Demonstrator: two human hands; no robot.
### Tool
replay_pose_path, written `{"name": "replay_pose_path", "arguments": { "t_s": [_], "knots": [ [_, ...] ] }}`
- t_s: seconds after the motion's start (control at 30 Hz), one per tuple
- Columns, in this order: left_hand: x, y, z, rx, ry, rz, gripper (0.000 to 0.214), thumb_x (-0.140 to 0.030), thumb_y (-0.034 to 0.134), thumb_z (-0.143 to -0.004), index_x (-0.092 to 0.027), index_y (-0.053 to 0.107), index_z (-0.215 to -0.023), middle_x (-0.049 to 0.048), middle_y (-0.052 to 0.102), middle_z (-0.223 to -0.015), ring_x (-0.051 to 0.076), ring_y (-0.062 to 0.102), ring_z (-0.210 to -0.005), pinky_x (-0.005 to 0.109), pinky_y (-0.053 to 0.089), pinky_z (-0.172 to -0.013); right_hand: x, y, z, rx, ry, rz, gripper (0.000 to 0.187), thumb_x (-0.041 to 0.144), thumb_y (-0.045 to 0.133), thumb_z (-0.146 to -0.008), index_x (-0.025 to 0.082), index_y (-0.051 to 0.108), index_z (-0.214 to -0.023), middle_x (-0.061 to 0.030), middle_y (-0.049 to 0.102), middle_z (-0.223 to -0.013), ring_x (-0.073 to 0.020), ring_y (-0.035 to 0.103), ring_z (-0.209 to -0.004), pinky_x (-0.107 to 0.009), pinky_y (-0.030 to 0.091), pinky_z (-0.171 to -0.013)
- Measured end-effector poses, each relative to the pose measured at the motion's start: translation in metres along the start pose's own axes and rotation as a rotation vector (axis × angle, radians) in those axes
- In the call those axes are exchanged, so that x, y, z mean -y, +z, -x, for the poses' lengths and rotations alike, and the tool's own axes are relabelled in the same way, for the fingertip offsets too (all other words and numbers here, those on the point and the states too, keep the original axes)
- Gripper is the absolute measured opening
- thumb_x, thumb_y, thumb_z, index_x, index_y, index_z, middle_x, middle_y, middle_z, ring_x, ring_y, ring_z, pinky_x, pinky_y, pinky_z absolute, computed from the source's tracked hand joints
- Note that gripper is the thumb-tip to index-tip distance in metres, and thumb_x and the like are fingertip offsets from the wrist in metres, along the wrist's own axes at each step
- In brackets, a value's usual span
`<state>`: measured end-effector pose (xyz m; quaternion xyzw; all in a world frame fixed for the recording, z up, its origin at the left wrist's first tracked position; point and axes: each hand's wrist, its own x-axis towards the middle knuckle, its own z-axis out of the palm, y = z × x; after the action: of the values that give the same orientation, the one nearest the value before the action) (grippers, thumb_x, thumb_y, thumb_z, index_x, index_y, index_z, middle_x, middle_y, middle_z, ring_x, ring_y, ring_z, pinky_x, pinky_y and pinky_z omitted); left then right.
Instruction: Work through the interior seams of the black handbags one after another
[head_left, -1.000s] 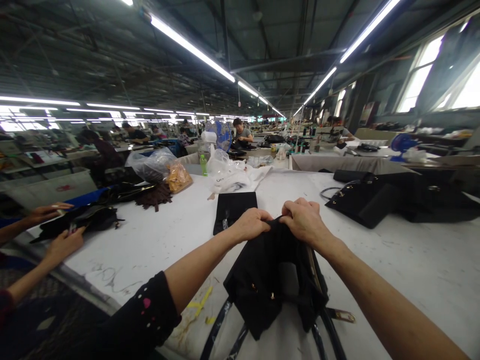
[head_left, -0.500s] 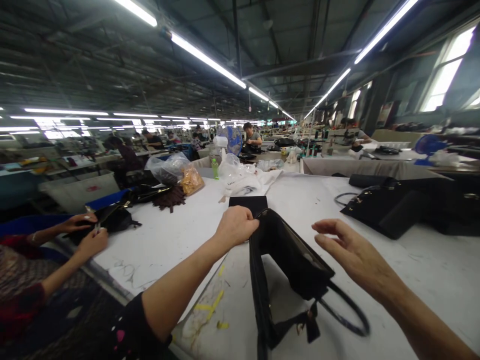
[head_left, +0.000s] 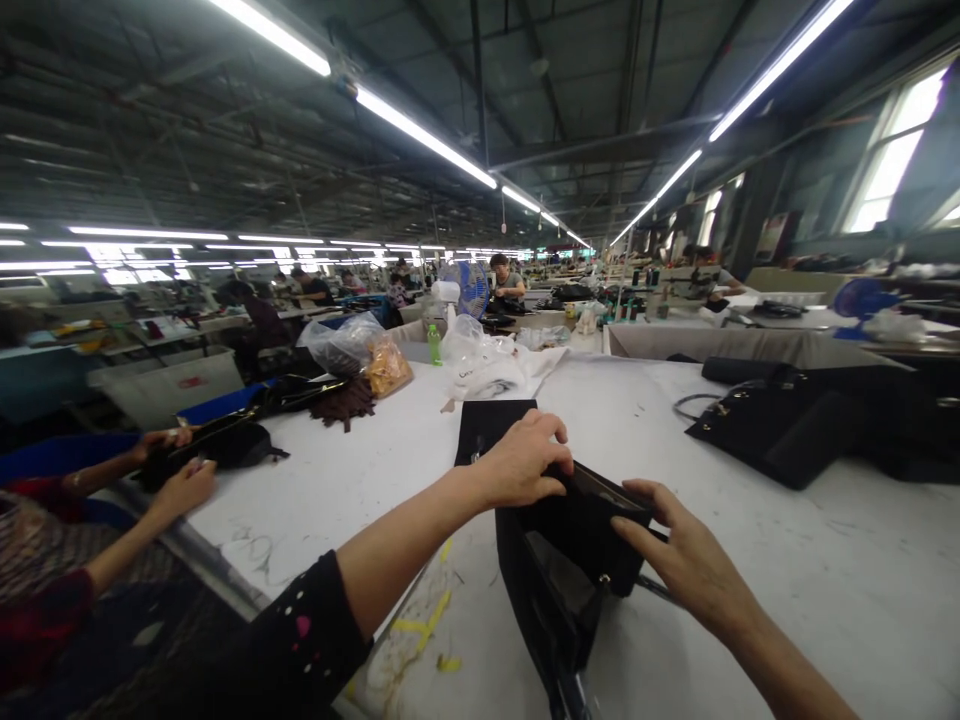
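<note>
A black handbag stands on the white worktable right in front of me, its mouth turned up. My left hand grips the bag's top edge on the far left side, fingers curled over the rim. My right hand rests against the bag's right side, thumb and fingers pressed to the edge near the opening. A flat black panel lies on the table just behind the bag.
Finished black handbags lie at the right. Clear plastic bags, a green bottle and white wrapping sit at the back. A co-worker's hands handle a black bag at the left edge. Other workers sit far off.
One second ago both hands bunched the bag's top together. My right hand then let go and spread, and now it is back on the bag's right side; the bag stands lower and open.
</note>
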<state>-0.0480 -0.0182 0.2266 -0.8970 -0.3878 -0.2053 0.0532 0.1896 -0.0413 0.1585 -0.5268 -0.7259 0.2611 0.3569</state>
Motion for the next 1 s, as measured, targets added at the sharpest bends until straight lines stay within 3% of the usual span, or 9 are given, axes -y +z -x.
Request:
{"name": "replay_pose_path", "arguments": {
  "t_s": [0.1,0.27,0.4,0.67,1.0],
  "knots": [
    [0.01,0.007,-0.003,0.018,-0.044,0.013,0.013,-0.036,0.071,-0.075,-0.024,0.073,-0.077,0.0041,0.054,-0.107,0.023,0.044,-0.104,0.038,0.04,-0.093,0.001,-0.002,-0.002,0.013,0.003,-0.019,0.041,0.049,0.054,-0.081,0.025,0.053,-0.114,-0.0029,0.065,-0.11,-0.0227,0.058,-0.104,-0.037,0.044,-0.091],
    [0.025,0.01,0.0,0.008,-0.122,0.086,0.01,-0.029,0.067,-0.078,-0.023,0.073,-0.074,0.0022,0.056,-0.121,0.024,0.044,-0.115,0.039,0.034,-0.102,-0.002,-0.002,-0.012,-0.031,0.007,0.001,0.033,0.049,0.059,-0.078,0.026,0.059,-0.101,0.0006,0.067,-0.097,-0.0214,0.06,-0.091,-0.034,0.044,-0.084],
    [0.032,0.012,-0.001,0.004,-0.264,0.171,0.011,-0.023,0.062,-0.079,-0.018,0.069,-0.073,0.0031,0.063,-0.109,0.017,0.058,-0.096,0.029,0.044,-0.089,-0.004,0.002,-0.023,-0.084,-0.044,-0.034,0.03,0.049,0.059,-0.077,0.025,0.063,-0.094,0.0013,0.067,-0.089,-0.0203,0.061,-0.084,-0.032,0.044,-0.081],
    [0.026,0.018,-0.008,-0.025,-0.415,0.035,0.015,-0.029,0.061,-0.079,-0.018,0.066,-0.07,0.0027,0.065,-0.091,0.018,0.061,-0.083,0.027,0.046,-0.074,-0.004,0.003,-0.035,-0.144,-0.088,-0.011,0.029,0.048,0.056,-0.079,0.022,0.065,-0.088,-0.0001,0.067,-0.084,-0.0201,0.06,-0.082,-0.031,0.043,-0.079],
    [0.022,0.016,-0.009,0.018,-0.48,-0.123,0.025,-0.036,0.053,-0.086,-0.017,0.068,-0.079,0.0068,0.065,-0.097,0.021,0.062,-0.083,0.031,0.048,-0.073,0.001,0.008,-0.041,-0.163,-0.131,0.026,0.027,0.046,0.054,-0.083,0.021,0.063,-0.085,-0.0002,0.065,-0.082,-0.0188,0.058,-0.077,-0.03,0.042,-0.075]
  ]
}}
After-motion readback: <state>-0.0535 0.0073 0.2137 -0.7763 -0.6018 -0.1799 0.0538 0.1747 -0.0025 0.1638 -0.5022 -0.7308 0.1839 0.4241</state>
